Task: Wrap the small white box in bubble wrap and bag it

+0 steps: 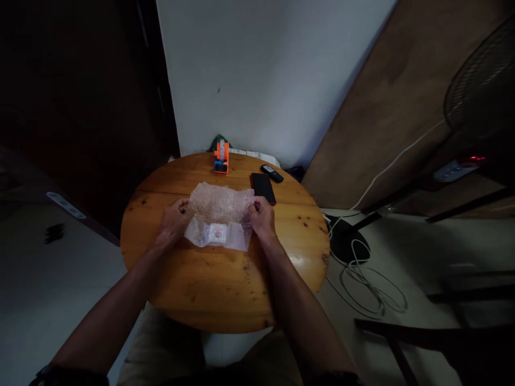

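A sheet of pinkish bubble wrap [219, 202] is stretched between my two hands over the round wooden table. My left hand [176, 220] is closed on its left edge, and the fingers of my right hand [262, 215] pinch its right edge. On the near part of the wrap lies a small white rectangular item [218, 234] with a reddish mark in its middle. What exactly this item is cannot be made out. The far part of the sheet is raised behind it.
On the round wooden table [217, 300] stand an orange tape dispenser [221, 156], a black phone-like device [263, 187] with red edges and a small keypad phone [272, 172]. A wall [265, 69] rises behind. Right of the table are a fan [483, 80] and coiled white cable [372, 295].
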Demonstrator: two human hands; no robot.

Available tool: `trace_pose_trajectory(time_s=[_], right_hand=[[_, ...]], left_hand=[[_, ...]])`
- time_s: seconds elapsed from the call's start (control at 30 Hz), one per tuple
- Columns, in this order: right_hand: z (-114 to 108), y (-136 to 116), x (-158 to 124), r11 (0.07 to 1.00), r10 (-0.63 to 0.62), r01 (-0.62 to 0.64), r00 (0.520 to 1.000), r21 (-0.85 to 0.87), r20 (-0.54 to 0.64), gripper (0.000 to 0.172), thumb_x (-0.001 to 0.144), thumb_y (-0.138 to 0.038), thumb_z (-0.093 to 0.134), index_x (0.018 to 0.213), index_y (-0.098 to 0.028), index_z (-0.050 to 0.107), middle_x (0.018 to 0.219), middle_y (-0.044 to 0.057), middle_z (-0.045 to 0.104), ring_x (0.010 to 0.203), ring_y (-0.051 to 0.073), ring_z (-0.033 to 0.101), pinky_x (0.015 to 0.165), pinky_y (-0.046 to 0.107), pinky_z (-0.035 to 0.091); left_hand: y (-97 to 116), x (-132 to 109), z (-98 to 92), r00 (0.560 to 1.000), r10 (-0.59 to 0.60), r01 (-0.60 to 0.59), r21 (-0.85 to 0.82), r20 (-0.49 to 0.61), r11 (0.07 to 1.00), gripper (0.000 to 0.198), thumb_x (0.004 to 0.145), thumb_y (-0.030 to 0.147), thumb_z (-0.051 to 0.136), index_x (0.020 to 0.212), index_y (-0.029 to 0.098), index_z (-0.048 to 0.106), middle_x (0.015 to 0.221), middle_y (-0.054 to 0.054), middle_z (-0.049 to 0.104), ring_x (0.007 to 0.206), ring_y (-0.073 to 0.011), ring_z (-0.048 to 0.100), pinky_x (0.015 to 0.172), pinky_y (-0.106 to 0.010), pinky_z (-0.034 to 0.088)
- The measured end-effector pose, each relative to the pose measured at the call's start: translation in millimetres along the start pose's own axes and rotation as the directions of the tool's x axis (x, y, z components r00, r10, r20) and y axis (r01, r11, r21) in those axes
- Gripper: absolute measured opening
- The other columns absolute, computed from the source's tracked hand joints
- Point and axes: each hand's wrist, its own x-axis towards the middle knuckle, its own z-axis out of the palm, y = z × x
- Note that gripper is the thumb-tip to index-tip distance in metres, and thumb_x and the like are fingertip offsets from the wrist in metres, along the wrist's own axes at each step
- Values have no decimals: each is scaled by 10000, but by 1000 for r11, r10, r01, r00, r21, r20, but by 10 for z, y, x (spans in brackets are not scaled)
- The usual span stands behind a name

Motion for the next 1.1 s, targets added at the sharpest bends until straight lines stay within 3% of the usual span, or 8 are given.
trace_pose_trajectory(time_s=[0.17, 0.33, 0.43, 0.6, 0.73, 0.9, 1.0, 1.1], right_hand=[[-31, -9, -17, 916, -8, 9, 1000, -402, 5, 333, 862, -263, 553, 1180, -237, 646, 818, 34, 719, 808, 221, 656, 729, 301, 460], [-17, -29, -53, 873, -20, 38, 999, -487, 42, 371, 902, -285, 540, 1263, -241, 615, 883, 52, 743, 833, 233, 669, 745, 314, 459], [-6, -15, -46, 888, -46, 60, 998, -456, 40, 366, 891, -280, 555, 1246, -226, 627, 874, 63, 745, 821, 244, 676, 738, 327, 465], [5, 14, -20, 922, -71, 73, 997, -380, 18, 340, 865, -242, 588, 1196, -217, 662, 848, 53, 738, 811, 234, 678, 727, 322, 473], [-3, 2, -10, 932, -41, 49, 999, -360, 29, 341, 859, -231, 616, 1195, -233, 674, 837, 45, 740, 826, 238, 682, 745, 324, 474], [-3, -63, -26, 869, 17, 15, 998, -495, 59, 370, 914, -258, 566, 1278, -258, 631, 958, 66, 758, 922, 259, 687, 815, 347, 482], [-7, -109, -43, 853, 36, 11, 996, -521, 79, 399, 931, -278, 561, 1327, -250, 602, 1040, 86, 754, 988, 272, 685, 851, 359, 483], [-20, -141, -54, 845, 62, -4, 994, -534, 90, 405, 939, -288, 554, 1339, -240, 597, 1056, 93, 751, 997, 278, 687, 852, 361, 483]], left_hand=[[-14, 68, -55, 997, 74, -67, 267, -15, 961, 388, 679, 241, 565, 1045, 177, 674, 612, 15, 614, 598, -175, 567, 597, -258, 405], [19, 20, -57, 976, 202, -170, 314, -74, 934, 338, 758, 262, 552, 1059, 180, 681, 948, -71, 721, 871, -220, 653, 811, -317, 487], [103, -42, -88, 952, 300, -306, 265, 62, 915, 328, 816, 370, 568, 1054, 185, 697, 1098, -104, 722, 1022, -261, 640, 923, -366, 490], [312, -146, -147, 766, 433, -581, 225, 475, 782, 337, 720, 462, 749, 960, 227, 726, 1183, -89, 704, 1221, -324, 560, 1118, -472, 385], [460, -478, -221, 641, 520, -716, 197, 564, 669, 100, 821, 298, 657, 763, 218, 675, 1244, -98, 665, 1310, -334, 487, 1150, -520, 333], [494, -1166, -338, 459, 290, -830, 289, 840, 476, 85, 844, 163, 584, 850, 185, 666, 1039, -115, 683, 1031, -293, 603, 931, -457, 464], [510, -1382, -443, 475, 170, -804, 347, 863, 483, 99, 847, 188, 595, 916, 194, 665, 1063, -103, 685, 976, -283, 628, 882, -435, 466], [605, -1319, -552, 510, 189, -749, 325, 839, 577, 135, 902, 260, 547, 924, 228, 676, 970, -62, 713, 888, -242, 655, 808, -365, 470]])
